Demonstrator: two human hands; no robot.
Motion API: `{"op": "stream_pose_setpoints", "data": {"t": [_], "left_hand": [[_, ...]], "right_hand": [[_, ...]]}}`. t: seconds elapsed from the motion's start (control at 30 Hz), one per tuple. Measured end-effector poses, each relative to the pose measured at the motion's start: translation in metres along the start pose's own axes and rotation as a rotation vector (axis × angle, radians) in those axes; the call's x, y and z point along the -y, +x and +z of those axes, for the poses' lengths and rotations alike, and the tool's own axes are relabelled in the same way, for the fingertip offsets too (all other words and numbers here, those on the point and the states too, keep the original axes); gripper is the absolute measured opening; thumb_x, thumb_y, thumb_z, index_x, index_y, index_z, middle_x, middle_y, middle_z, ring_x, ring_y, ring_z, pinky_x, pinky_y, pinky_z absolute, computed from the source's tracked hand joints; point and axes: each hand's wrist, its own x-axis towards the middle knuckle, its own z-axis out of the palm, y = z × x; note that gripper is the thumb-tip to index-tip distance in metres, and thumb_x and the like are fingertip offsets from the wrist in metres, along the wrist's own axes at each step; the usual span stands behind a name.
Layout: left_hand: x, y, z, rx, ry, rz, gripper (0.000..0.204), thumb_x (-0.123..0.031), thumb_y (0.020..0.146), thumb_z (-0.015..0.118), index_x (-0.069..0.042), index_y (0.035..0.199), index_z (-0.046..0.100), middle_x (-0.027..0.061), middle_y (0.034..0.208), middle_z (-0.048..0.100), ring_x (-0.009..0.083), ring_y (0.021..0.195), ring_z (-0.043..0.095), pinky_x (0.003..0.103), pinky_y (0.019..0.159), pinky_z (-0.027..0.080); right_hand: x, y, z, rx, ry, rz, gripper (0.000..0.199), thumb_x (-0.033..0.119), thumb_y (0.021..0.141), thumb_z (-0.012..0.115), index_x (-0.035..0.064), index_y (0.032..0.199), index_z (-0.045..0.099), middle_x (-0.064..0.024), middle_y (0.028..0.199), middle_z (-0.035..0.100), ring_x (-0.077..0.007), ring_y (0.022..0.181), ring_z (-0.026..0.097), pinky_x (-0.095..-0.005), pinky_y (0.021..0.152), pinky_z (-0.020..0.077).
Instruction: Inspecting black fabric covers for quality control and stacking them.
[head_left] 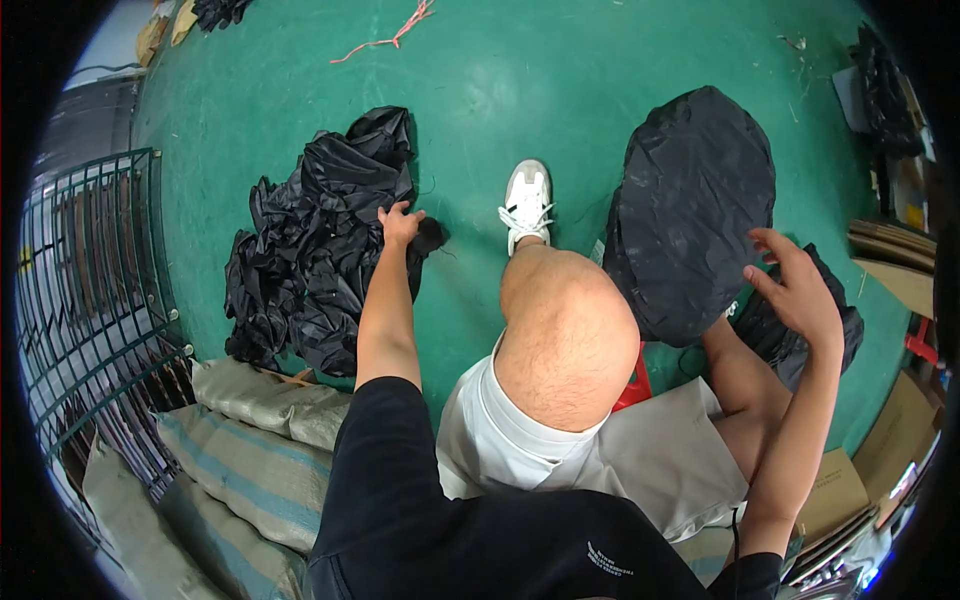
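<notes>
Remotely, I'm judging the black cloth point(325, 235) light, soft, slippery, best pinched by loose folds, left hand point(401, 226) and right hand point(800, 295) both showing fingers apart.

Heap point(335, 200) was of thin, smooth-looking black cloth, crumpled, with a soft sheen on its folds; bundle point(695, 190) was of similar black material, duller and finely creased. Floor point(480, 110) had a smooth green coating, slightly glossy; grille point(110, 280) looked to be painted metal, sacks point(245, 465) coarse woven plastic. Shirt point(490, 550) and shorts point(650, 460) were matt cloth, stool point(634, 390) smooth red plastic, cartons point(890, 435) matt brown cardboard.
</notes>
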Motion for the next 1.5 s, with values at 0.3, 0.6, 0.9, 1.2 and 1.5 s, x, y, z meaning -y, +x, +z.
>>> {"op": "stream_pose_setpoints", "data": {"t": [0.3,0.6,0.9,1.2,1.5], "left_hand": [[-0.017,-0.019,-0.002,-0.017,0.19,-0.113,0.032,-0.031,0.077,0.074,-0.012,0.102,0.074,0.0133,0.111,0.069,0.0303,0.115,0.059,0.039,0.098,0.044],[-0.13,-0.083,-0.07,-0.116,-0.054,0.573,0.016,-0.009,0.082,0.07,-0.002,0.096,0.071,0.0095,0.087,0.072,0.0185,0.081,0.068,0.032,0.073,0.051],[-0.331,-0.281,-0.143,0.373,-0.824,0.907,0.02,0.0,0.086,0.066,0.0,0.105,0.067,-0.0031,0.09,0.064,0.0033,0.076,0.054,0.019,0.07,0.043],[-0.456,-0.431,-0.126,0.648,-0.937,1.3,0.021,-0.002,0.087,0.067,0.002,0.108,0.065,0.0016,0.095,0.064,0.0059,0.08,0.057,0.018,0.073,0.044],[-0.452,-0.361,-0.086,0.292,-0.744,1.339,0.044,-0.013,0.088,0.069,0.0,0.127,0.053,0.0143,0.118,0.064,0.0221,0.108,0.062,0.03,0.085,0.049]], "right_hand": [[0.005,0.009,0.004,0.001,-0.027,0.005,0.043,0.016,0.085,0.067,0.0011,0.124,0.055,-0.0173,0.116,0.063,-0.0309,0.106,0.06,-0.0402,0.091,0.0481],[0.015,0.006,0.014,-0.055,-0.029,-0.237,0.045,0.018,0.083,0.067,-0.0001,0.123,0.055,-0.0213,0.122,0.06,-0.037,0.114,0.057,-0.0428,0.096,0.0461],[0.031,0.003,0.024,-0.215,0.192,-0.508,0.075,0.03,0.078,0.074,0.0001,0.138,0.04,-0.025,0.129,0.05,-0.0411,0.12,0.051,-0.0449,0.1,0.0429],[0.048,-0.006,-0.002,-0.75,0.888,-0.55,0.071,0.022,0.081,0.071,-0.0005,0.139,0.038,-0.0228,0.124,0.055,-0.0294,0.116,0.055,-0.0377,0.099,0.0429],[-0.004,-0.013,-0.034,-0.274,2.154,-0.407,0.024,0.012,0.094,0.049,-0.0017,0.112,0.058,-0.0129,0.106,0.066,-0.0253,0.097,0.065,-0.04,0.089,0.0518]]}}
